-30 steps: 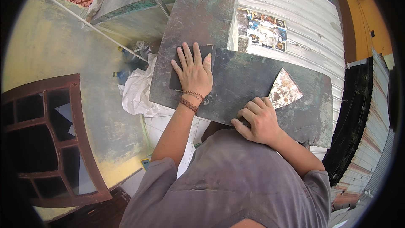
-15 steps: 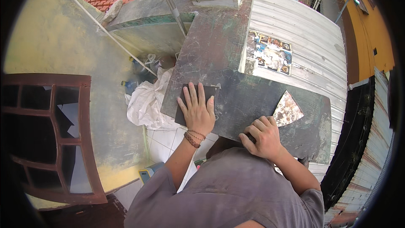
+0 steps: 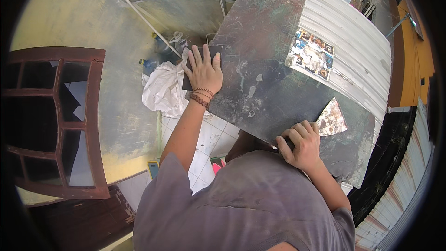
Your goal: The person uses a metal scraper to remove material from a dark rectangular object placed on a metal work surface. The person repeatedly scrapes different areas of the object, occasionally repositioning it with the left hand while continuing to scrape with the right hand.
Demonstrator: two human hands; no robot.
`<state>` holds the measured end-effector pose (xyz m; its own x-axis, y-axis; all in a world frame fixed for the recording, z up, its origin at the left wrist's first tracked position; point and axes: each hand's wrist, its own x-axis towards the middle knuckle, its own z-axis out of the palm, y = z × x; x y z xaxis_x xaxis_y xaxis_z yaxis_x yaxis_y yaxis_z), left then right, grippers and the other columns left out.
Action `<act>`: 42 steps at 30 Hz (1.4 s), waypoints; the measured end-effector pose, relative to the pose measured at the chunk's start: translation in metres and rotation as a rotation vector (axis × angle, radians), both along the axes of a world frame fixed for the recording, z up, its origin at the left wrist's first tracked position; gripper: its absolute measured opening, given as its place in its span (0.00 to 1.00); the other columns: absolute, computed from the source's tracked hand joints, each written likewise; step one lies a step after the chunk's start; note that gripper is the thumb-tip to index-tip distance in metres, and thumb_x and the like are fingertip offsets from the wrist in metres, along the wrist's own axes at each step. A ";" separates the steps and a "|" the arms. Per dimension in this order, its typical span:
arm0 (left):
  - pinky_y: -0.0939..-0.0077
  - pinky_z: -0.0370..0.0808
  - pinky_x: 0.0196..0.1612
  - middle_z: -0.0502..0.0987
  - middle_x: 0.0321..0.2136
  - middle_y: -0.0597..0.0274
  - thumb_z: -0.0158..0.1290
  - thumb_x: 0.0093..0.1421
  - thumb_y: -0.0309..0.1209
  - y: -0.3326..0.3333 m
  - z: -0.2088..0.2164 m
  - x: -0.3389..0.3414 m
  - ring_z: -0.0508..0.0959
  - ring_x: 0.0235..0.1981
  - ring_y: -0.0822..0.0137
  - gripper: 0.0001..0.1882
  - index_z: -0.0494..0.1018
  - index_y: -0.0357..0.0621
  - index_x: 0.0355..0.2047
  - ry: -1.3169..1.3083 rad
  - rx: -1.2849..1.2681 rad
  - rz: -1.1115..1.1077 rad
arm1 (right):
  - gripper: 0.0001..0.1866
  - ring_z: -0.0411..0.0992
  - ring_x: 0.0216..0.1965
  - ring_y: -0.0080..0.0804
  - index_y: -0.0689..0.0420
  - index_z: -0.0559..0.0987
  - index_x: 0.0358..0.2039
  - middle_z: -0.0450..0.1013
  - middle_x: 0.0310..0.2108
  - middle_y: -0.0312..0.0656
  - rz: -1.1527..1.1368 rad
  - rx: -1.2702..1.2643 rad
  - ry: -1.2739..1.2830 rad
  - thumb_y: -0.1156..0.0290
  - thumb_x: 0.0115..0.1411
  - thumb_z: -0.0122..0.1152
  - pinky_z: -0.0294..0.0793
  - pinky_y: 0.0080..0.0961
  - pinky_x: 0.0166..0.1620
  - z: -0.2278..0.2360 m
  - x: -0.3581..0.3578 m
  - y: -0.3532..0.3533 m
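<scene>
A flat black sheet (image 3: 187,82) is lying left of the frame's centre, partly covered. At right, a triangular plate (image 3: 332,119), white with brown stains, is showing over the long dark slab (image 3: 267,104), scuffed with pale marks.

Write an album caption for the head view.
At a weathered slab: left hand flat on a dark sheet, right hand gripping a white-spattered scraper.

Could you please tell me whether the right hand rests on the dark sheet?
No, the left hand lies on the dark sheet, with the right hand by the triangular scraper.
</scene>
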<state>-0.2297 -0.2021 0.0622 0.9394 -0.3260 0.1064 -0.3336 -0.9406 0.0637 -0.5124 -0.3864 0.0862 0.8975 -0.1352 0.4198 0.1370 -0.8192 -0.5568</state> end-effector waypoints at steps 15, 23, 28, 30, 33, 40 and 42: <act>0.36 0.40 0.73 0.48 0.75 0.43 0.32 0.74 0.55 -0.059 -0.020 -0.068 0.47 0.76 0.44 0.37 0.51 0.45 0.75 -0.021 -0.038 -0.435 | 0.10 0.66 0.27 0.34 0.52 0.78 0.22 0.69 0.22 0.34 -0.027 -0.042 0.016 0.64 0.50 0.71 0.61 0.33 0.36 -0.004 0.002 -0.006; 0.35 0.42 0.73 0.49 0.74 0.40 0.33 0.74 0.55 -0.098 -0.013 -0.003 0.48 0.76 0.42 0.37 0.52 0.44 0.74 -0.030 -0.028 -0.324 | 0.11 0.66 0.27 0.33 0.53 0.78 0.22 0.69 0.22 0.35 0.002 -0.031 -0.013 0.62 0.51 0.71 0.61 0.33 0.36 -0.003 0.002 -0.004; 0.36 0.39 0.73 0.50 0.74 0.39 0.34 0.75 0.54 -0.119 -0.009 -0.030 0.48 0.76 0.43 0.36 0.54 0.43 0.74 0.051 -0.154 -0.513 | 0.11 0.68 0.32 0.35 0.54 0.81 0.26 0.70 0.26 0.35 -0.038 -0.003 0.124 0.61 0.53 0.72 0.64 0.33 0.41 0.003 -0.005 -0.003; 0.36 0.39 0.74 0.50 0.74 0.40 0.35 0.75 0.53 -0.121 -0.005 0.003 0.47 0.76 0.43 0.36 0.55 0.43 0.73 0.014 -0.143 -0.358 | 0.12 0.68 0.37 0.38 0.54 0.81 0.29 0.71 0.31 0.39 0.006 0.136 0.140 0.62 0.53 0.74 0.65 0.35 0.44 0.015 -0.004 0.001; 0.37 0.38 0.74 0.50 0.74 0.41 0.37 0.75 0.50 -0.104 -0.015 -0.037 0.47 0.76 0.44 0.34 0.56 0.42 0.72 0.004 -0.192 -0.471 | 0.15 0.68 0.44 0.44 0.56 0.81 0.36 0.71 0.40 0.45 -0.006 0.207 0.155 0.63 0.54 0.75 0.67 0.39 0.50 0.035 0.000 -0.007; 0.52 0.61 0.70 0.63 0.68 0.38 0.48 0.72 0.33 -0.050 0.023 -0.041 0.62 0.70 0.40 0.23 0.67 0.36 0.64 0.212 -0.943 -0.417 | 0.23 0.67 0.55 0.57 0.61 0.77 0.48 0.68 0.52 0.56 -0.081 0.111 -0.032 0.60 0.59 0.70 0.67 0.50 0.58 0.038 0.121 0.000; 0.51 0.61 0.70 0.64 0.67 0.38 0.47 0.72 0.33 -0.020 0.021 -0.025 0.64 0.68 0.39 0.22 0.68 0.36 0.63 0.172 -0.849 -0.400 | 0.36 0.53 0.70 0.64 0.61 0.70 0.62 0.59 0.65 0.65 -0.151 -0.089 0.059 0.46 0.64 0.59 0.51 0.55 0.71 0.010 0.164 0.011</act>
